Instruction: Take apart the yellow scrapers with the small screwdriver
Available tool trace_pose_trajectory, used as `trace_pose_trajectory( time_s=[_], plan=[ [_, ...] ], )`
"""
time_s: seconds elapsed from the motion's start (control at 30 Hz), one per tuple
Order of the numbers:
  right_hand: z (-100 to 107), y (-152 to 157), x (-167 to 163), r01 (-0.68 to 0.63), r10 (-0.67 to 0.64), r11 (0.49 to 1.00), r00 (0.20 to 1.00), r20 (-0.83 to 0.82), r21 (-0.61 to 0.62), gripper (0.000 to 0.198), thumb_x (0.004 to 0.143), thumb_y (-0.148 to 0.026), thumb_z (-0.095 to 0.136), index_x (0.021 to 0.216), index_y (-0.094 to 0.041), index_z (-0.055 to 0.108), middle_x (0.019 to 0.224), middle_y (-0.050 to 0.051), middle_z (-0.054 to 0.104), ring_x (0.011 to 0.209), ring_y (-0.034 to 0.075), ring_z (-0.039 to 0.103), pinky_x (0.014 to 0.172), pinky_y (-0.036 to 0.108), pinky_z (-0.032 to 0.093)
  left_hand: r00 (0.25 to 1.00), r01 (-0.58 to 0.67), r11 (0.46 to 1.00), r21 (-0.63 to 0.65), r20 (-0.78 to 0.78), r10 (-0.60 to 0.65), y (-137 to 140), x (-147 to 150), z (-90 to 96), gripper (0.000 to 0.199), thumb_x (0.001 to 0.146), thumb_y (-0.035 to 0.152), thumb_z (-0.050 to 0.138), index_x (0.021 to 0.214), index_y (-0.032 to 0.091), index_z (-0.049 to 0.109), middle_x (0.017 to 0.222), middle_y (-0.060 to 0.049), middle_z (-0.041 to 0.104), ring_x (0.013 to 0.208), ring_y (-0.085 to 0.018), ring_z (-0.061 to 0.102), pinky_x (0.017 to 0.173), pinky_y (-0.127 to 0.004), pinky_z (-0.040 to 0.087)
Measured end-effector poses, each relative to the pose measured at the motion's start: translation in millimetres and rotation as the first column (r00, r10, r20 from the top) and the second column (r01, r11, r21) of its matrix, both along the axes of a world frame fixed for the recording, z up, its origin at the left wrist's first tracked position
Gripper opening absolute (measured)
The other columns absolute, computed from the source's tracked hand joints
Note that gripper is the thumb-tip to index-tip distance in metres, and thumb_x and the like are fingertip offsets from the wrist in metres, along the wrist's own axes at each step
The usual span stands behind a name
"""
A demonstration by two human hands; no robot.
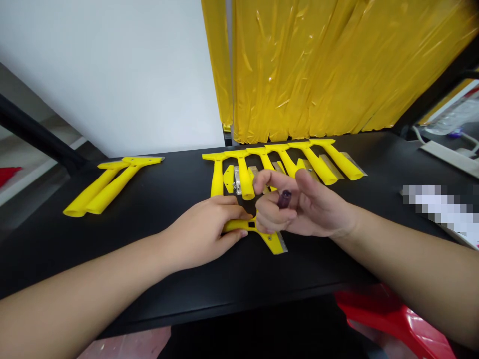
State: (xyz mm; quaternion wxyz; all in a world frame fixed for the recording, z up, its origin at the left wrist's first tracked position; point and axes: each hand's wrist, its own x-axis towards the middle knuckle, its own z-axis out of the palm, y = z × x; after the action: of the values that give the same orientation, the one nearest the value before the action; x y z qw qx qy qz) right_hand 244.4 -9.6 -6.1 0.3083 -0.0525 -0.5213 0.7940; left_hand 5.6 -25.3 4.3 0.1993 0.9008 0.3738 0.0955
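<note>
Scraper (pixel 272 243) in hand, serving here as the point of reference: it lay low over the near part of the black table (pixel 187 291), though whether it touched the top could not be told. Left hand (pixel 207 227) pinched its handle between thumb and fingers; right hand (pixel 312 209), above its head end, had fingers curled around a short dark rod (pixel 285 199), with the index finger bent clear. Contact between rod and scraper could not be made out, and the right hand hid part of the head. A screw and a thin metal edge showed on the scraper, suggesting that its parts were already together, though how tight the screw sat was unclear. Left of the scraper, well apart, lay two more scrapers (pixel 114 187), overlapping; these looked finished. Beyond the scraper stretched a row of six yellow handles (pixel 246 182), with metal blades (pixel 237 180) and a yellow plate (pixel 228 180) lying beside or between them. That row was judged the portion left, its loose pieces seemingly not yet joined. Farther beyond the scraper hung yellow sheeting (pixel 307 70).
</note>
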Motion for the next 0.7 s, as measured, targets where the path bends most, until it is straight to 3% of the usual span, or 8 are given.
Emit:
trace_pose_trajectory(
  time_s=[0.13,0.23,0.33,0.43,0.53,0.7],
  plan=[
    [4,2,2,0.042,-0.043,0.999,0.998,-0.047,-0.020,0.022,0.108,-0.042,0.062,0.098,-0.023,0.056,0.082,-0.003,0.055,0.067,0.012,0.048,0.075,0.032,0.049,1.000,0.010,1.000,0.008,0.000,-0.010,1,0,-0.8,0.020,0.100,0.029,0.068,0.115,0.022,0.079,0.108,-0.007,0.074,0.105,-0.026,0.072,0.096,-0.040,0.060],
    [3,5,2,-0.014,0.016,0.999,0.998,-0.061,0.037,0.034,0.109,-0.045,0.060,0.088,-0.018,0.063,0.088,0.002,0.060,0.075,0.014,0.057,0.081,0.035,0.053,1.000,0.017,1.000,-0.002,0.007,-0.017,1,0,-0.7,0.020,0.100,0.027,0.068,0.116,0.023,0.079,0.109,-0.007,0.074,0.106,-0.026,0.072,0.098,-0.040,0.059],
    [2,5,2,-0.104,0.109,0.991,0.992,-0.067,0.078,0.046,0.114,-0.047,0.047,0.084,-0.018,0.064,0.063,-0.005,0.047,0.057,0.012,0.044,0.077,0.033,0.052,1.000,-0.008,1.000,-0.013,0.002,0.008,1,0,-0.6,0.019,0.099,0.026,0.069,0.114,0.023,0.079,0.107,-0.007,0.074,0.104,-0.026,0.072,0.093,-0.038,0.060],
    [3,2,3,-0.143,0.149,0.986,0.985,-0.081,0.085,0.047,0.115,-0.057,0.037,0.098,-0.021,0.061,0.055,-0.012,0.030,0.048,0.011,0.026,0.069,0.030,0.046,1.000,-0.008,1.000,-0.009,-0.001,0.008,1,0,-0.9,0.018,0.099,0.025,0.068,0.114,0.022,0.079,0.109,-0.007,0.074,0.105,-0.026,0.072,0.094,-0.039,0.059],
    [3,1,6,-0.115,0.124,0.987,0.989,-0.079,0.110,0.038,0.110,-0.062,0.048,0.106,-0.025,0.051,0.064,-0.011,0.035,0.055,0.011,0.031,0.072,0.030,0.043,1.000,-0.005,1.000,-0.001,-0.014,0.005,1,0,-1.0,0.015,0.099,0.026,0.069,0.109,0.021,0.079,0.107,-0.007,0.073,0.103,-0.025,0.072,0.090,-0.038,0.058],
    [2,5,11,-0.137,0.144,0.985,0.988,-0.058,0.106,0.024,0.109,-0.044,0.061,0.100,-0.023,0.051,0.081,-0.003,0.053,0.072,0.014,0.050,0.083,0.035,0.050,1.000,-0.008,1.000,-0.016,-0.012,0.008,0,0,0.2,0.015,0.099,0.024,0.070,0.110,0.022,0.079,0.105,-0.006,0.073,0.100,-0.024,0.071,0.087,-0.036,0.058]
  ],
)
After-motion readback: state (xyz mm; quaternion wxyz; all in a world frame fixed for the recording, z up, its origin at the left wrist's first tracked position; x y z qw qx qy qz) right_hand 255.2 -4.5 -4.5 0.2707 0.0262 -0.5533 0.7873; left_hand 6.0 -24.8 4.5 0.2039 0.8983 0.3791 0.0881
